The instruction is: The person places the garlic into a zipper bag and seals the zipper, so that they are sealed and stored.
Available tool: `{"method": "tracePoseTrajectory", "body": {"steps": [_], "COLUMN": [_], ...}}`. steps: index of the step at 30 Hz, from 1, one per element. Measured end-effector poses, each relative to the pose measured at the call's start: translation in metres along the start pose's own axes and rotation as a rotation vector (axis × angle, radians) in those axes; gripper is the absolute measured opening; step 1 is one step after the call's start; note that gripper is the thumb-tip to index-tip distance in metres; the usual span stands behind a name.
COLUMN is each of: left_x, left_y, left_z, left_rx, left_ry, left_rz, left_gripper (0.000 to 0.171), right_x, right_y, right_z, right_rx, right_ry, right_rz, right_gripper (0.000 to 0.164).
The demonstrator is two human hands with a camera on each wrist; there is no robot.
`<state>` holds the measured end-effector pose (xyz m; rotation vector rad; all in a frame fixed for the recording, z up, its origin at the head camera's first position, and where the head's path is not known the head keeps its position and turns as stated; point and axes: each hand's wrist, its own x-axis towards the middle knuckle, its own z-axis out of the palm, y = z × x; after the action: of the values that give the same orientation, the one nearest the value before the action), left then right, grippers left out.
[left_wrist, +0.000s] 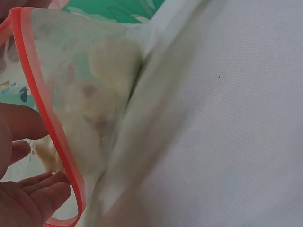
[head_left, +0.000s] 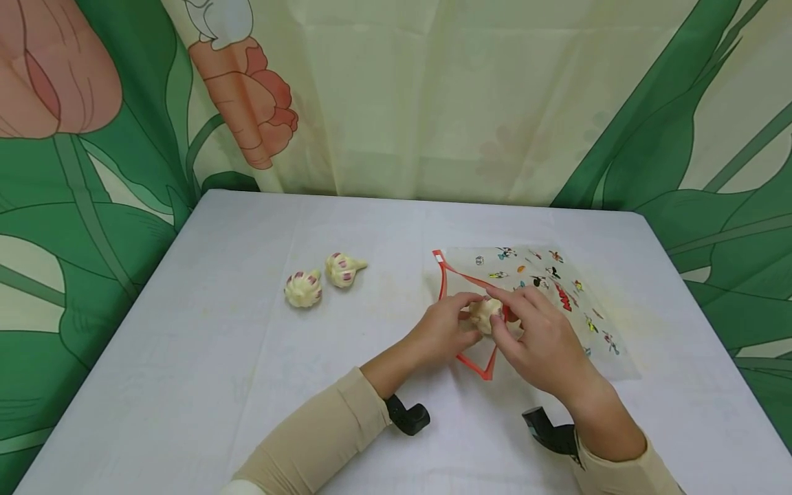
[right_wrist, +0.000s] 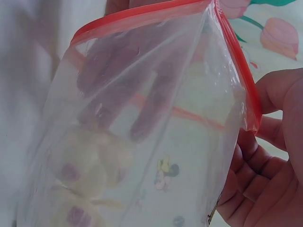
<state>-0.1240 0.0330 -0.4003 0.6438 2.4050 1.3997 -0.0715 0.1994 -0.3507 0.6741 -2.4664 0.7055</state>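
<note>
A clear zip bag (head_left: 594,309) with a red rim and small printed cartoon figures lies with its mouth toward the left. My left hand (head_left: 442,326) reaches to that mouth, thumb and fingers around a garlic bulb (head_left: 485,315). Through the film in the right wrist view, the left fingers (right_wrist: 111,92) show just above pale, purple-marked garlic (right_wrist: 90,161). My right hand (head_left: 547,344) pinches the bag's red rim (right_wrist: 251,99) beside the bulb. In the left wrist view, more blurred garlic (left_wrist: 113,61) shows through the bag. How firmly the left fingers press is unclear.
Two garlic bulbs, one rounder (head_left: 303,289) and one with a stem (head_left: 343,269), sit on the white-covered table (head_left: 204,357) left of the hands. Black wrist cameras (head_left: 410,418) jut from both sleeves. A printed curtain (head_left: 421,103) hangs behind the table's far edge.
</note>
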Motion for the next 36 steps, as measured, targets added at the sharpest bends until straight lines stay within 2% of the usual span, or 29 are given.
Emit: {"method": "tracePoseTrajectory", "body": {"steps": [7, 14, 23, 31, 36], "left_x": [-0.006, -0.018, -0.033, -0.040, -0.042], "left_y": [-0.003, -0.002, 0.000, -0.003, -0.011], "left_z": [-0.004, -0.017, -0.048, -0.075, -0.090], "left_rx": [0.056, 0.075, 0.041, 0.023, 0.032], "left_ry": [-0.008, 0.008, 0.084, 0.171, 0.203], "left_rz": [-0.046, -0.035, 0.033, 0.042, 0.046], "left_gripper": [0.054, 0.056, 0.056, 0.053, 0.052], "right_x": [-0.001, -0.002, -0.002, -0.001, -0.001], "right_y": [0.000, -0.002, -0.004, -0.005, -0.004], "right_z": [-0.001, -0.001, -0.001, -0.001, -0.001], "right_rx": [-0.017, -0.012, -0.016, -0.019, -0.024], "right_ry": [-0.017, -0.020, -0.033, -0.048, -0.047], "right_rz": [0.013, 0.035, 0.047, 0.078, 0.071], "right_gripper": [0.038, 0.039, 0.039, 0.040, 0.040]}}
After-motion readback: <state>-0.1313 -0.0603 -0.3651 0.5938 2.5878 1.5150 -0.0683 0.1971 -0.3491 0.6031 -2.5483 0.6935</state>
